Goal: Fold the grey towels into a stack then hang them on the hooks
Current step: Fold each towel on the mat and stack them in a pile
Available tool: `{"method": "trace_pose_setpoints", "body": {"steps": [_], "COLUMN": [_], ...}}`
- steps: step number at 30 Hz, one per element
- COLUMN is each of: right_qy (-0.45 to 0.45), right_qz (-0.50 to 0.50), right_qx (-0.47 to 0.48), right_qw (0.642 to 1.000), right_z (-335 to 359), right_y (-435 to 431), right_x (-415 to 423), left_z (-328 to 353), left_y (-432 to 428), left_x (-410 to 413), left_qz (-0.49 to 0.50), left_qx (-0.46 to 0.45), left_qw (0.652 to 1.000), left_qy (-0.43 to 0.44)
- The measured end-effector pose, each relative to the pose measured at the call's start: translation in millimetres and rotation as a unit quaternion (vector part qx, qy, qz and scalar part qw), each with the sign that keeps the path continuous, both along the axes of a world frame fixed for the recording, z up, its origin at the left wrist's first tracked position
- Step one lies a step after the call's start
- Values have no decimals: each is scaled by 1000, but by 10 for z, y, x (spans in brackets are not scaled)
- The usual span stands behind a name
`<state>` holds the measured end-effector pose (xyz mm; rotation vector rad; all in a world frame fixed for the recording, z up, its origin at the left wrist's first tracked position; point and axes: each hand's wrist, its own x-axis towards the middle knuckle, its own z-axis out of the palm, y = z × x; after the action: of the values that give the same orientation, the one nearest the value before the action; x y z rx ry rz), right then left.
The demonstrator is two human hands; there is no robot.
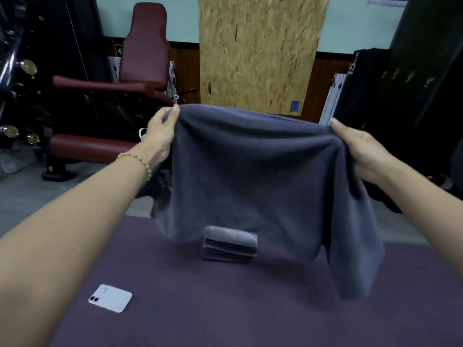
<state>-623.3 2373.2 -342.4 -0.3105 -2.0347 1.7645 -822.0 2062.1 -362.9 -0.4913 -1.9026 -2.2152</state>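
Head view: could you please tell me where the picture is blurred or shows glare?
In the head view, the grey towel is motion-blurred at its hanging lower corner; the folded stack and phone look sharper; the dark machine at left shows glints.

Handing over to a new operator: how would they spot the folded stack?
Find the purple mat. At its middle, below the held-up towel, sits the stack. It is the only folded pile; the white phone lies flat, nearer left.
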Motion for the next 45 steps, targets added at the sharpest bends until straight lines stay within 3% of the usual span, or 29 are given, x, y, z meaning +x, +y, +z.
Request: {"method": "trace_pose_setpoints", "body": {"steps": [4, 7, 10, 15, 20, 24, 30, 33, 36, 41, 42, 45], "right_qy": [-17, -97, -183, -297, -439, -516, -434, -412, -416, -383, -377, -369], "right_qz": [-5, -34, -37, -4, 87, 135, -88, -141, -144, -113, -109, -92], "right_qx": [-12, 25, 90, 89, 83, -18, -96, -137, -174, -207, -210, -250], "right_qw": [1000, 994, 978, 951, 890, 846, 892, 890, 881, 893, 895, 890], "right_z": [-485, -1294, -2207, -3494, -4158, -4561, -5056, -5317, -5582, -5890, -5937, -5969], "right_y": [-6, 9, -36, -157, -191, -81, 576, 904, 1054, 1132, 1151, 1216], "right_x": [-22, 28, 123, 216, 208, 228, 424, 505, 580, 677, 704, 812], "left_z": [-459, -1268, -2220, -3542, -4298, -4671, -4864, -5043, -5359, -5828, -5877, -5909], "left_y": [62, 81, 76, 67, 207, 479, 1511, 2129, 2600, 2969, 3002, 3089], "left_x": [45, 151, 343, 637, 690, 608, 657, 810, 990, 1141, 1141, 1108], "left_qz": [-7, -12, 2, -17, -92, -113, -201, -266, -326, -387, -377, -370], "left_qx": [37, 9, -65, -172, -329, -380, -353, -367, -449, -623, -633, -590], "left_qw": [999, 994, 978, 932, 870, 846, 869, 861, 814, 680, 677, 717], "left_qy": [-30, -107, -199, -319, -355, -358, -281, -230, -171, -12, -1, -24]}}
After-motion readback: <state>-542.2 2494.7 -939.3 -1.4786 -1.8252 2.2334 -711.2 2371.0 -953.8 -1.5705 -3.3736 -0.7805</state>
